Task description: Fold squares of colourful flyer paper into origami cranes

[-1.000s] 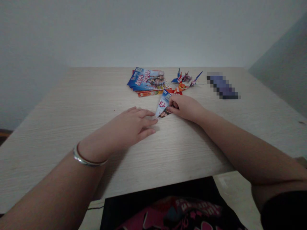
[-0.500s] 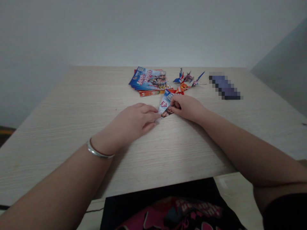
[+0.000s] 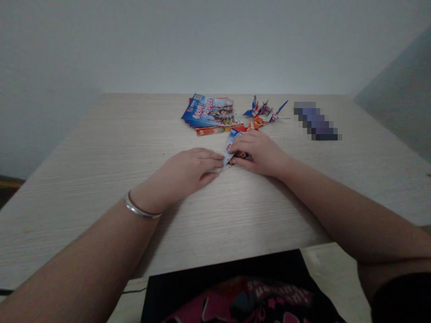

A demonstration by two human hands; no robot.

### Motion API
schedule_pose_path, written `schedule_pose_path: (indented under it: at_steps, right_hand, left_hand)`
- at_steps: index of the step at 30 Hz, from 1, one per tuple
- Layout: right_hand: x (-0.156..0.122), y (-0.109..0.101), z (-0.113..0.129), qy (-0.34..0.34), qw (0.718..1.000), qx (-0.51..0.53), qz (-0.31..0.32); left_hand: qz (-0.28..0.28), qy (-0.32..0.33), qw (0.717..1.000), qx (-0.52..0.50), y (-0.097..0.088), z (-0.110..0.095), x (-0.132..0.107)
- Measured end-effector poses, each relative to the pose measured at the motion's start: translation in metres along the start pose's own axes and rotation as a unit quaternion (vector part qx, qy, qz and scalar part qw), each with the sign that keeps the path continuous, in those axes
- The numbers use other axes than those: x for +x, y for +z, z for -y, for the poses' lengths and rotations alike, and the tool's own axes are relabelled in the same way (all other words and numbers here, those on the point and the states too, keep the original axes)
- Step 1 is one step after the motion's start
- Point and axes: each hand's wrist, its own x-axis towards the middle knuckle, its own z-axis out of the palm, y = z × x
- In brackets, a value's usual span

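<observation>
A small folded paper (image 3: 232, 136), printed blue and white with photo patches, lies on the table between my two hands. At its left corner, the fingertips of my left hand (image 3: 191, 170) hold it down, the thumb a little below the other fingers. My right hand (image 3: 261, 152) curls over its right part, with thumb and fingers closing on the sheet. Much of the paper is hidden under the right fingers. A silver bangle (image 3: 139, 208) circles my left wrist.
Behind the hands lies a fanned stack of printed leaflets (image 3: 208, 112). Right of it stand folded paper cranes (image 3: 266, 111) in blue and orange. A dark, pixelated flat object (image 3: 316, 121) lies at the right. The pale wooden table (image 3: 101, 148) meets a wall at the back.
My right hand has shifted left across the paper, its fingers reaching nearer the left fingertips and covering more of it. The left hand stays nearly in place at the corner.
</observation>
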Motion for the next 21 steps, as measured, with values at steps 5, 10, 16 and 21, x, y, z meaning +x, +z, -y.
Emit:
schedule_pose_path:
  at_steps: [5, 10, 16, 21]
  right_hand:
    - [0.0011, 0.0022, 0.0009, -0.009, 0.999, 0.026, 0.017]
    - [0.0026, -0.0007, 0.0026, -0.006, 1.000, 0.008, 0.020]
    - [0.0004, -0.0044, 0.0068, 0.035, 0.998, -0.045, 0.032]
    - [-0.0051, -0.0073, 0.0006, 0.057, 0.995, -0.072, 0.033]
  left_hand:
    - [0.006, 0.016, 1.000, 0.020, 0.0000, -0.0047, -0.0009]
    - [-0.004, 0.007, 1.000, 0.010, 0.0047, -0.0042, -0.0037]
    - [0.000, 0.003, 0.999, 0.033, 0.0073, -0.0022, -0.0032]
    - [0.007, 0.005, 0.998, 0.065, 0.0074, -0.0013, -0.0020]
